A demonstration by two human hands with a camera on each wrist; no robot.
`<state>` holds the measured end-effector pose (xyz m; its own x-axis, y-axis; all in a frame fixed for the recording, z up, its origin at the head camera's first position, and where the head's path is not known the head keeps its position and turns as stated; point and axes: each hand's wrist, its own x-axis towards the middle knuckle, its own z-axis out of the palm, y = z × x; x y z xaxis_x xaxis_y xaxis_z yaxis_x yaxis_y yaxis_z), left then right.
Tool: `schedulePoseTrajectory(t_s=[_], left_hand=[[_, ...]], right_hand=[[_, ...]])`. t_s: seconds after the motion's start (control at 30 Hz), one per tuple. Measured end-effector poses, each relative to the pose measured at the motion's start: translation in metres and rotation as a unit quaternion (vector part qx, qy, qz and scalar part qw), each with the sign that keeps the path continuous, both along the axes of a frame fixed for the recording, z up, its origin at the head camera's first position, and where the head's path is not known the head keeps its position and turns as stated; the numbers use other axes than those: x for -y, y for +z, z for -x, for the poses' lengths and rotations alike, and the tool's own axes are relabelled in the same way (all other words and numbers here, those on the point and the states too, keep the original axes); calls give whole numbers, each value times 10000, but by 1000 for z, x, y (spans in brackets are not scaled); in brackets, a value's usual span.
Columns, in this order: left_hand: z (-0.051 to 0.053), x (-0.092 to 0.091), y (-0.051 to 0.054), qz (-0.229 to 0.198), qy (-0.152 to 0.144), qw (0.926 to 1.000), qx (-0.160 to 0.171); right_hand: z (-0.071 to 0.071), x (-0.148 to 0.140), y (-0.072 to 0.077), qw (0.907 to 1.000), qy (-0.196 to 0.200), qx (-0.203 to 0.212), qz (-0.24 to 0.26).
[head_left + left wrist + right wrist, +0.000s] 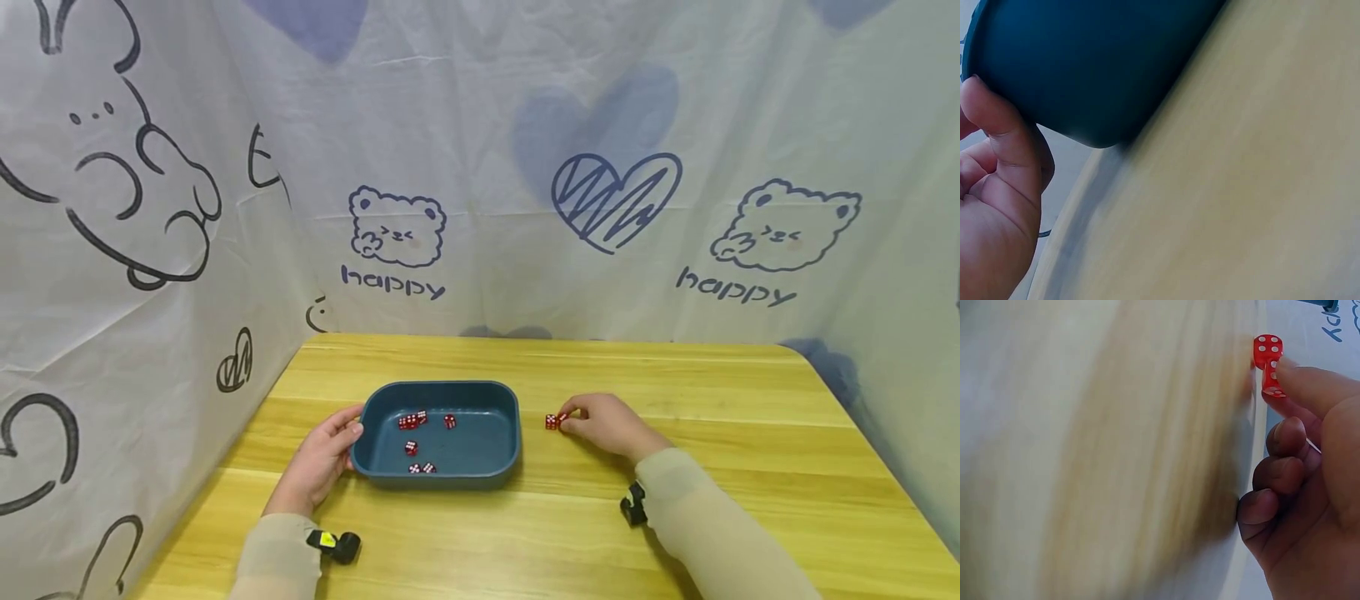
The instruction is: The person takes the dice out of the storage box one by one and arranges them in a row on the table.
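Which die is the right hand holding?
The rightmost die in the head view, pinched by the right hand; the other dice lie outside its grip.

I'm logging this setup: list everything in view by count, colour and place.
Wood-grain table: one, yellow, lower head view.
Rectangular tray: one, dark teal, on the table.
Dotted cubic dice: at least six, red, inside the tray.
Further dice: two, red, right of the tray.
Patterned backdrop: one, white, around the table.
Wrist cameras: two, black, one per wrist.
Sleeves: two, beige, both forearms.
Left hand: one, bare, holding the tray.
Right hand: one, bare, pinching a die.
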<state>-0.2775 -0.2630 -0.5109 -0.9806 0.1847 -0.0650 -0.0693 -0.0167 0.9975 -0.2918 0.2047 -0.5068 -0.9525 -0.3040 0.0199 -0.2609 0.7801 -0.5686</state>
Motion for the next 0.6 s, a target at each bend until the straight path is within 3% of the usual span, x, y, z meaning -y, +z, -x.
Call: schedulePoseTrajectory(t_s=[0.6], left_hand=[[1, 0, -1, -60, -1, 10000, 5]], right_hand=[[-1, 4, 1, 9999, -108, 31, -106]])
